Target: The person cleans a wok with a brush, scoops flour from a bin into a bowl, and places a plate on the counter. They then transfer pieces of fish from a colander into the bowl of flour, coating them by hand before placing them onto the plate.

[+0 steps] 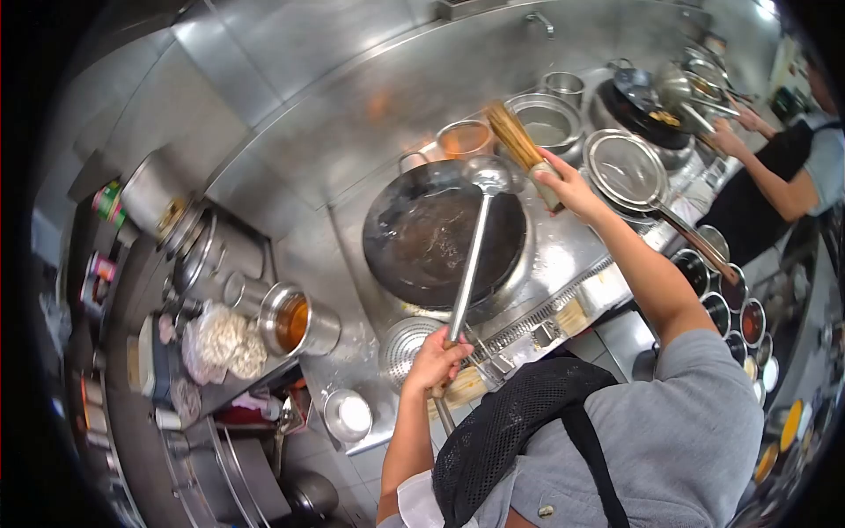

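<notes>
My left hand [437,361] is closed around the handle of a long metal ladle [475,238]. The ladle reaches up across the dark wok [422,233], its bowl at the wok's upper right rim. A little liquid appears to glisten inside the wok. Higher and to the right, my right hand [570,187] grips a bamboo wok brush [518,136] by its lower end, bristles pointing up and left. Beside my left hand lies a round perforated skimmer [407,346], partly hidden by the hand.
A mesh strainer [623,167] rests right of the brush, near a metal pot [546,119]. Behind the wok sits a container of orange liquid [464,139]. A steel pot [304,321] and a bag [229,343] stand left. At right, a co-worker's arms [766,167] handle another wok [647,119].
</notes>
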Tool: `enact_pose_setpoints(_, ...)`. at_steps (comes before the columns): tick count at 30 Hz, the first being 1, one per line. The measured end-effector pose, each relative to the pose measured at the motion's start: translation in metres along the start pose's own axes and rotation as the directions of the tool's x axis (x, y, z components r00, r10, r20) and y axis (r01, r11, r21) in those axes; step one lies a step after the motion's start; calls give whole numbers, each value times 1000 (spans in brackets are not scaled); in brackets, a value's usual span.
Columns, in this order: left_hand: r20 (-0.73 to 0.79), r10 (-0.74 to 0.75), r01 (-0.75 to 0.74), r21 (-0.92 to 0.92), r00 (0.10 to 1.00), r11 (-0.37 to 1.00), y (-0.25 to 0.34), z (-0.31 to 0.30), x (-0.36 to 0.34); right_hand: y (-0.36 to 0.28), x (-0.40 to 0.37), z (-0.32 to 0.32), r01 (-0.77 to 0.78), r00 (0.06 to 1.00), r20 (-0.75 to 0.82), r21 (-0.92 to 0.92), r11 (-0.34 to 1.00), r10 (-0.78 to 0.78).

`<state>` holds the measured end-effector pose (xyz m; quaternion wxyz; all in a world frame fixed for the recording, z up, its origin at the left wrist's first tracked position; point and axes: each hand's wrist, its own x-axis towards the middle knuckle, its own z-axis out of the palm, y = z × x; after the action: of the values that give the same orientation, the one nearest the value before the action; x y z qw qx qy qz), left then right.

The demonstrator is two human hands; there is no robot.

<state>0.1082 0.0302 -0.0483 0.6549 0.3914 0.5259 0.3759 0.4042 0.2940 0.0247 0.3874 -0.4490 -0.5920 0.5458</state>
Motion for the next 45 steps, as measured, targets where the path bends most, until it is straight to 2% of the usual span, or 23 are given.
enact_pose_setpoints(3,250,-16,62,-177,968,982,-12,41,36,11,-61,-38,-58,991,-120,77,995,67)
enact_pose_setpoints(5,320,-83,139,-155,944,978,-26,76,62,37,-97,-61,10,980,-197,40,999,-2)
enact_pose_setpoints(10,227,-147,199,-227,963,953,-72,184,126,59,-176,-92,-91,954,-271,134,987,125)
enact_pose_setpoints(17,184,-263,318,-419,947,850,-148,311,203,106,-188,-132,-179,953,-162,377,909,255)
enact_pose_setpoints(19,271,-227,322,-389,935,863,-158,324,226,105,-188,-141,-181,964,-103,422,888,245)
enact_pose_setpoints(21,448,-400,497,-118,800,860,-153,327,233,109,-183,-158,-186,971,-52,438,879,232)
enact_pose_setpoints(22,402,-514,514,120,758,850,-162,326,241,102,-183,-166,-217,968,-19,453,865,252)
enact_pose_setpoints(23,387,-517,529,85,764,844,-173,322,240,99,-181,-171,-256,961,27,465,848,276)
enact_pose_setpoints(25,409,-446,338,312,796,888,-175,296,226,103,-171,-181,-244,960,-12,447,861,279)
enact_pose_setpoints(27,376,-127,60,185,918,981,-165,260,193,99,-150,-184,-164,981,-8,485,859,192)
enact_pose_setpoints(29,113,262,-281,225,958,933,-146,214,159,83,-124,-179,17,999,-42,555,832,7)
enact_pose_setpoints(31,-273,380,-292,314,884,904,-105,169,122,42,-98,-159,128,991,-89,506,853,-96)
enact_pose_setpoints(32,-373,534,-314,509,759,801,-79,148,102,33,-80,-155,165,986,-41,362,918,-161)
enact_pose_setpoints(33,-412,679,-279,690,608,668,-56,130,84,22,-62,-148,219,974,7,213,952,-226)
enact_pose_setpoints(34,-433,682,-266,693,589,670,-43,115,73,-1,-52,-131,242,966,95,3,970,-241)
enact_pose_setpoints(36,-285,831,-202,885,477,420,-25,93,60,-17,-24,-91,292,922,361,-417,861,-138)
enact_pose_setpoints(37,-263,789,-139,906,555,400,-22,88,59,-23,-10,-57,343,869,494,-556,758,-31)
enact_pose_setpoints(39,-193,790,-122,940,581,320,-38,76,75,-28,13,26,528,677,702,-672,519,221)
enact_pose_setpoints(40,-224,762,-94,932,608,349,-41,74,82,9,38,72,521,619,716,-683,512,324)
enact_pose_setpoints(41,-253,731,-66,924,634,377,-41,72,89,50,64,122,625,604,789,-556,548,112)
enact_pose_setpoints(42,-318,724,-55,896,613,441,-36,68,93,49,71,176,268,740,585,-710,651,332)
enact_pose_setpoints(44,-291,673,13,923,680,385,-46,49,109,108,124,255,184,901,430,-485,855,50)
enact_pose_setpoints(45,-244,635,37,946,733,321,-52,39,112,107,118,268,195,897,440,-493,848,50)
